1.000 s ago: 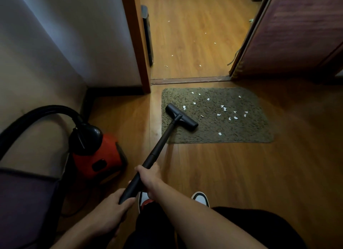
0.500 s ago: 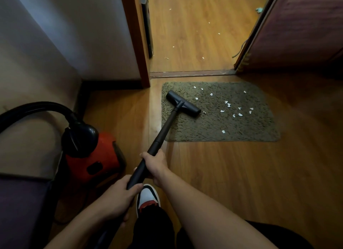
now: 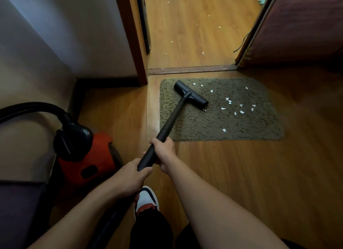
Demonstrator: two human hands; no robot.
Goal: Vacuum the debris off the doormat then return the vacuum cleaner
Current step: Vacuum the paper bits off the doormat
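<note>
The doormat (image 3: 196,127) is lying by the doorway, the red vacuum cleaner (image 3: 94,161) sitting to its left. I'm gripping the wand (image 3: 171,118) with my right hand (image 3: 164,152) and left hand (image 3: 128,178), its floor head (image 3: 193,95) resting on the mat beside white debris (image 3: 241,111).

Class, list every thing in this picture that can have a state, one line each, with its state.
doormat, flat on the floor, partly littered.
debris, white scraps on the mat's right half.
floor nozzle, resting on the mat's far left.
wand, gripped by left hand and right hand.
vacuum cleaner, on the floor, hose attached.
</note>
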